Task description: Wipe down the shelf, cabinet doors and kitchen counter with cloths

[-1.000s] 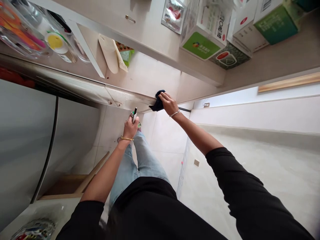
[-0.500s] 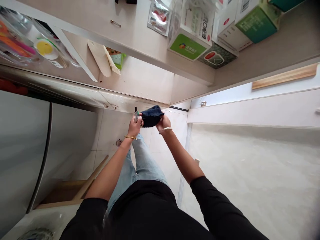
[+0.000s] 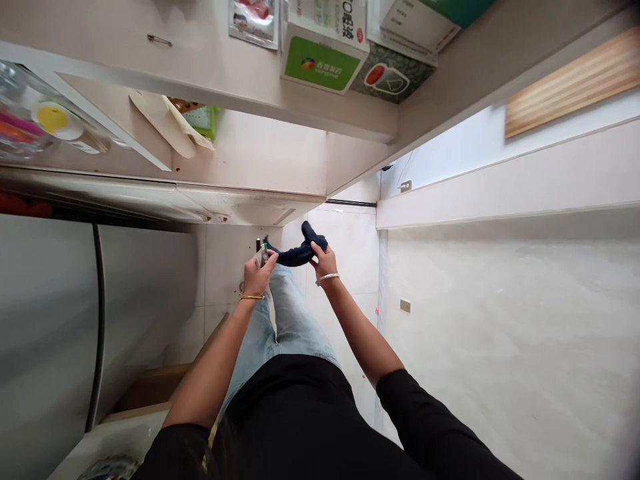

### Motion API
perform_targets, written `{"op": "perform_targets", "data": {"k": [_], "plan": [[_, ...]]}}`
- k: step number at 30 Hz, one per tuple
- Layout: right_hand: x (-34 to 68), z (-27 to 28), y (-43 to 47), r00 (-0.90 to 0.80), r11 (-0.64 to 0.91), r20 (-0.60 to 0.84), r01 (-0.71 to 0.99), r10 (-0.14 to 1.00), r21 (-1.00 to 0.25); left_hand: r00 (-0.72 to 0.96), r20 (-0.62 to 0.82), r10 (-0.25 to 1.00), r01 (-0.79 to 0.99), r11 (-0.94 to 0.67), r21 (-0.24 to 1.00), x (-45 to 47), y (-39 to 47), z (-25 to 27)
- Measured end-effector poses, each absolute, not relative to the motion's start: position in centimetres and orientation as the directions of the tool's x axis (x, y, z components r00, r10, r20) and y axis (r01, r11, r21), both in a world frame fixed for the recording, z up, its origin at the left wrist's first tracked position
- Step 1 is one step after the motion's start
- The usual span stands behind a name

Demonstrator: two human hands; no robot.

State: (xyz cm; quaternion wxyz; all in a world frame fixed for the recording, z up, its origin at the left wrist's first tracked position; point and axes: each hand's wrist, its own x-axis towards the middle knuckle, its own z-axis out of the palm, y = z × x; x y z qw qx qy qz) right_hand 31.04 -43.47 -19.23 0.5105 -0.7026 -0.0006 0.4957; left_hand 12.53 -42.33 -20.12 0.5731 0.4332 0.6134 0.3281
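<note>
A dark blue, soft piece of cloth (image 3: 296, 257) hangs stretched and twisted between my two hands, above my jeans. My left hand (image 3: 257, 275) is closed, pinching the cloth's left end. Held in that same hand is a small clear item with a bit of green (image 3: 262, 254); a short dark tip pokes up beside it. My right hand (image 3: 325, 261) grips the other end, where the cloth bunches and a rounded part sticks up. The exact kind of cloth article cannot be made out.
Ahead, a shelf holds a green-and-white medicine box (image 3: 323, 63), a foil sachet (image 3: 254, 23) and a safety pin (image 3: 160, 41). Below it is a lower shelf with a green-edged item (image 3: 203, 121). A grey fridge-like cabinet (image 3: 45, 320) stands left, a pale wall (image 3: 500, 320) right.
The cloth has gone from a wide, folded shape to a narrow, twisted strip with one part sticking up. My left hand has shifted left and down. The camera view has turned slightly right.
</note>
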Motion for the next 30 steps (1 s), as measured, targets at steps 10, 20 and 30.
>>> {"op": "perform_targets", "data": {"k": [10, 20, 30], "plan": [[32.9, -16.1, -45.7, 0.681, -0.343, -0.613, -0.508, 0.402, -0.790, -0.073, -0.255, 0.964, 0.291, 0.265, 0.919, 10.9, -43.7, -17.5], [28.0, -12.5, -38.9, 0.591, -0.162, 0.107, 0.383, 0.800, -0.909, -0.278, -0.115, 0.954, 0.004, 0.121, 0.993, 14.0, -35.2, -15.1], [32.7, -21.4, -18.1, 0.304, -0.309, -0.061, 0.920, 0.951, -0.240, -0.156, -0.118, 0.981, 0.019, 0.123, 0.992, 14.8, -34.1, -16.3]]}}
